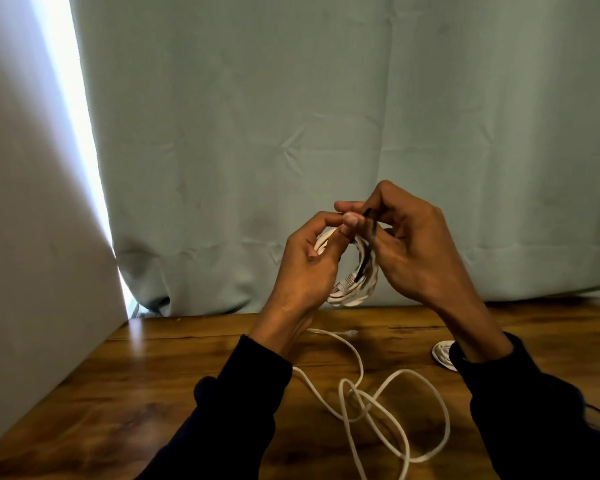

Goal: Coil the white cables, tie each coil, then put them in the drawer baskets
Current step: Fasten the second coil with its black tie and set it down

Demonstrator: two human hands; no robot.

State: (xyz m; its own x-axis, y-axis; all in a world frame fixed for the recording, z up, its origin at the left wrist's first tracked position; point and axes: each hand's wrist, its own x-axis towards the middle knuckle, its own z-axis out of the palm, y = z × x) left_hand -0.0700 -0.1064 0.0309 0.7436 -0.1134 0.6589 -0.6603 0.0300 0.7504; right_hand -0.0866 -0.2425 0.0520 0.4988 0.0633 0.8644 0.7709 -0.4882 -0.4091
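Midway through tying: white cable coil (352, 271) raised above the wooden desk (174, 372), in front of a pale green curtain (326, 116). Left hand (309, 268) curled round the coil's left side, thumb pressed toward the top. Right hand (416, 247) pinching a thin black tie (368, 237) that runs down across the coil's right side, lower end near a clear plug (347, 281) inside the loops. Tie apparently not yet fastened; whether fully wrapped round the bundle, impossible to tell behind the fingers.

Below, a second white cable (388, 410) sprawled loose and tangled on the desk between dark sleeves, one end (351, 332) lying toward the back edge. Another small white coil (444, 355) resting on the desk, partly hidden by the right wrist. No drawer baskets in view.

Likely risks from here: loops springing apart if the left hand's hold slackens before the tie cinches; tie slipping from the pinch, being thin and smooth-looking; tie closing over only some of the strands, leaving the coil loose; plug end working free and unwinding the inner turns.
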